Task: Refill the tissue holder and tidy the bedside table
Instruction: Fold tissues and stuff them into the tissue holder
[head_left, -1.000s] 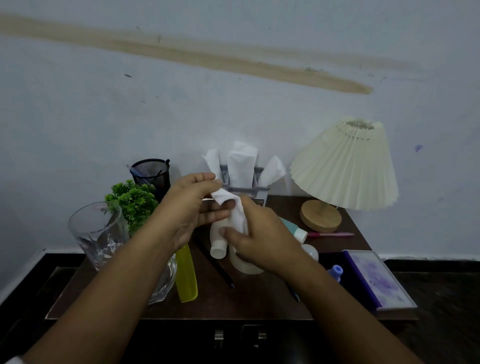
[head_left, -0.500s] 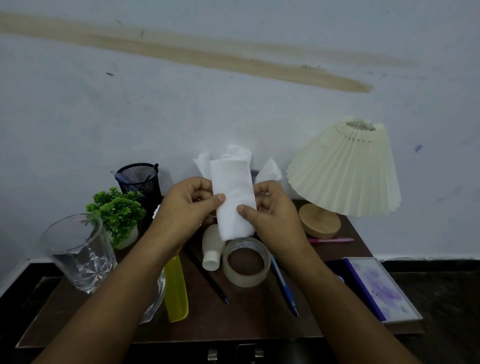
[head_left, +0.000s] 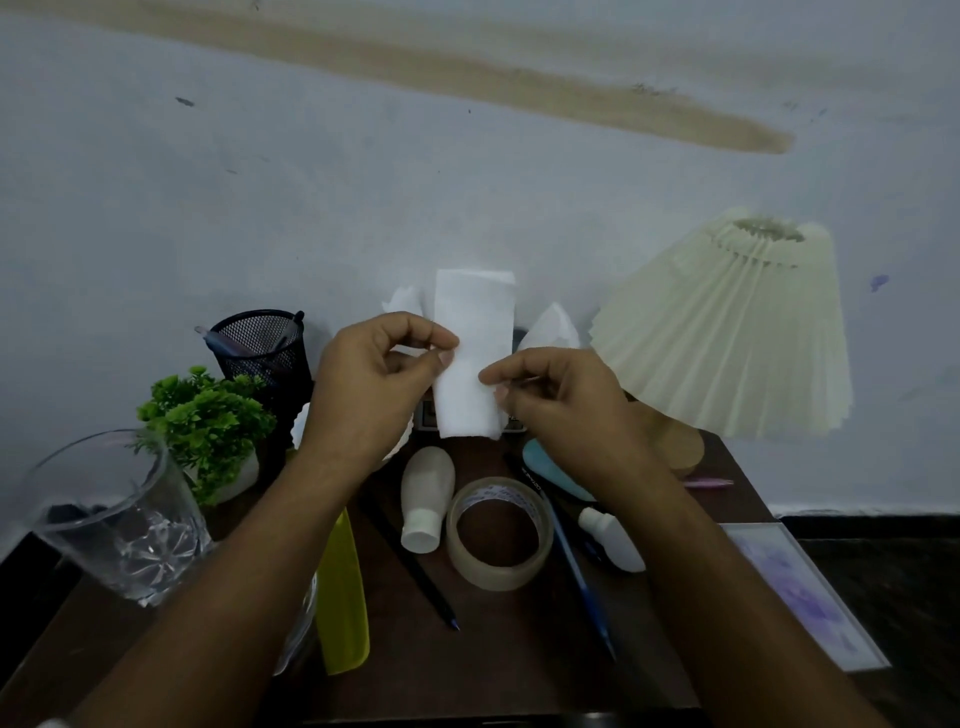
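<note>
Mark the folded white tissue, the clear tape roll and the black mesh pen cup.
folded white tissue (head_left: 472, 322), head view, upper face
clear tape roll (head_left: 498, 574), head view, front wall
black mesh pen cup (head_left: 260, 345), head view, mesh wall

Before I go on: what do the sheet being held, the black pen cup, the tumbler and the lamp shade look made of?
Folded tissue: soft matte white paper, limp edges. Pen cup: black wire mesh, likely metal. Tumbler: clear glass, probably, cut pattern at its base. Lamp shade: cream, pleated, matte; fabric or paper, cannot tell.
</note>
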